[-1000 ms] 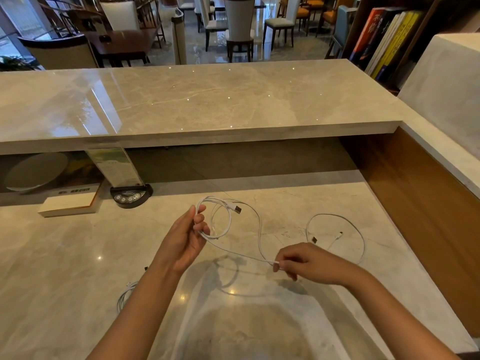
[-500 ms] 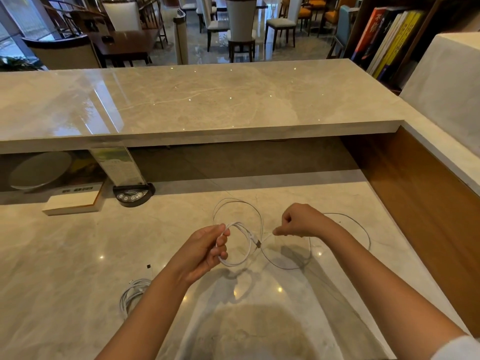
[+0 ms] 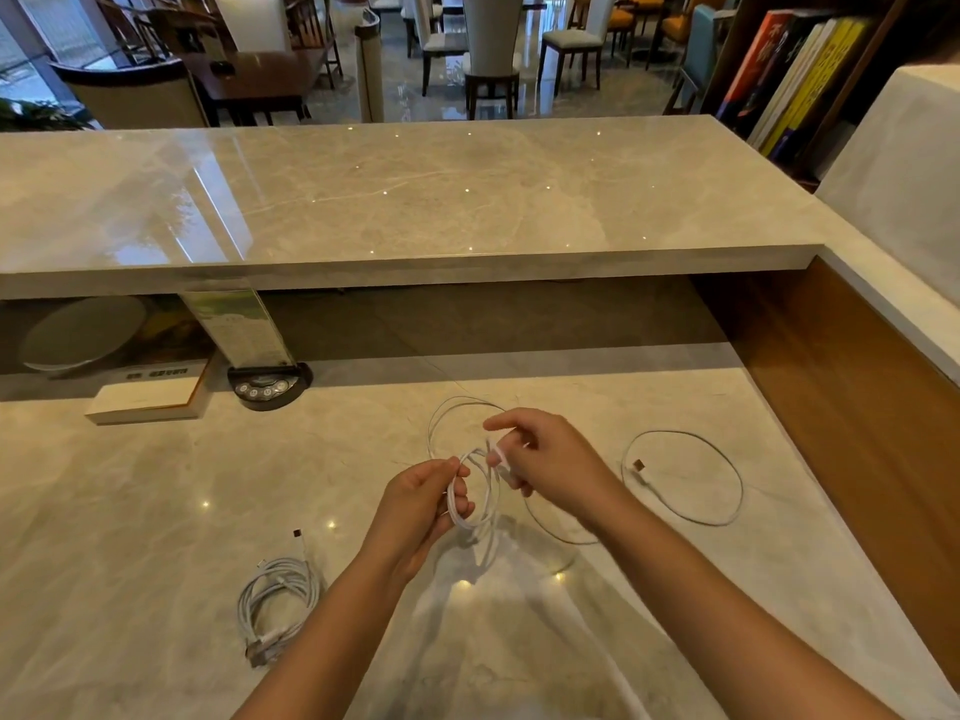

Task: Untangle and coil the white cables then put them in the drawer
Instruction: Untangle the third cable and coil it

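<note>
Broad raised marble counter [image 3: 415, 200] across the far side; below and nearer, a lower marble desk surface [image 3: 130, 511] bounded on the right by a wood panel [image 3: 857, 407]. Beyond the counter, dining chairs and tables; upper right, a row of upright books [image 3: 795, 70]. At the desk's far left, a flat white box [image 3: 150, 397] beside a round black base [image 3: 267, 389] carrying a leaning clear sign holder. Both forearms reaching in from the bottom edge. Left hand [image 3: 415, 504] curled around several loops of a white cable [image 3: 480, 498], gripping the bundle above the desk near its middle. Right hand [image 3: 550, 459] just beside it, thumb and fingers pinching the same cable at the top of the loops, index finger extended. From there, a loose strand trailing right into a wide ring [image 3: 727, 475] lying flat on the desk, its plug end [image 3: 639, 465] inside the ring. Already wound, a second white cable coil [image 3: 275, 600] resting on the desk left of the left forearm, one connector [image 3: 297, 534] sticking out toward the far side.
</note>
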